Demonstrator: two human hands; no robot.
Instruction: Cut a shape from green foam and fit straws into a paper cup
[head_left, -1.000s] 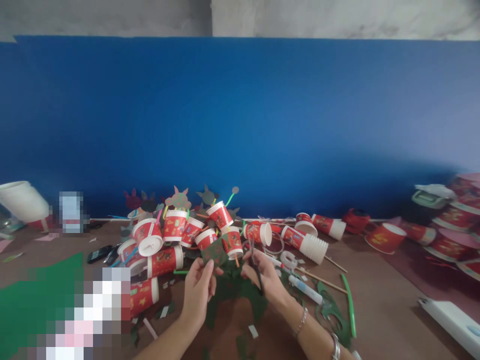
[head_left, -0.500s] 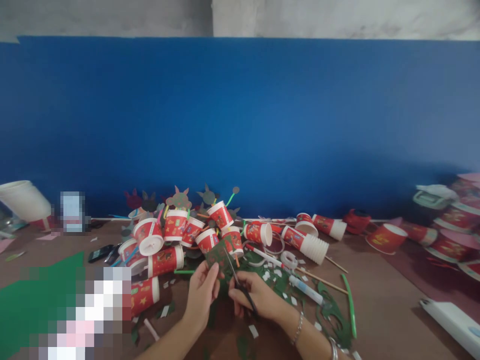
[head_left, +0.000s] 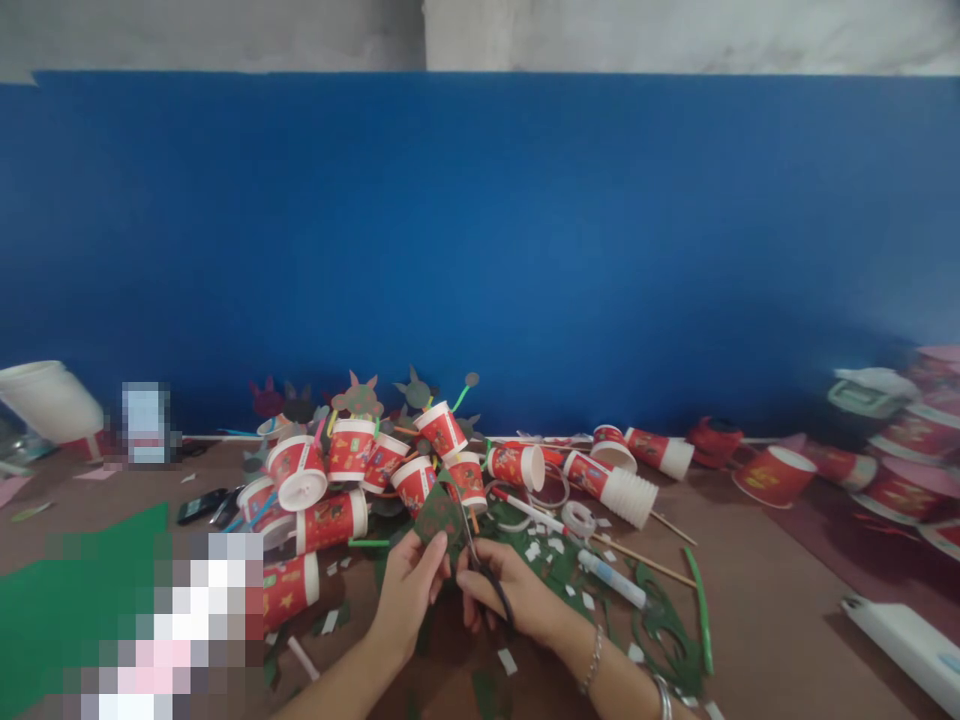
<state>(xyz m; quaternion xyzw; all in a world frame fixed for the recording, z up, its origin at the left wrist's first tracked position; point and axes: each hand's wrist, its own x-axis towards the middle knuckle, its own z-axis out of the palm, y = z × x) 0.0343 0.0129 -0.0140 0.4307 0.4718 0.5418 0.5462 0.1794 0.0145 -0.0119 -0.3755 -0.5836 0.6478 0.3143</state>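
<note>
Between thumb and fingers, my left hand (head_left: 411, 585) pinches a piece of dark green paper (head_left: 437, 515) with reddish marks on it. My right hand (head_left: 506, 585) is closed around the black handles of a pair of scissors (head_left: 495, 590). The blades point up and away from me, along the right edge of the paper. Just behind the paper lie red paper cups (head_left: 465, 480), some with straws and cut-out animal heads (head_left: 360, 395) attached. Green paper scraps (head_left: 555, 570) and small white bits are spread under and around my hands.
A stack of paper cups (head_left: 611, 490), a roll of clear tape (head_left: 578, 519), a glue stick (head_left: 611, 580) and a green straw (head_left: 697, 610) lie to the right. A green sheet (head_left: 97, 570) is at left. More red containers (head_left: 772, 475) stand at far right. A blue panel (head_left: 480, 250) rises behind.
The green paper has turned in my left hand, and its upper end now comes to a point. The scissors have swung more upright beside it.
</note>
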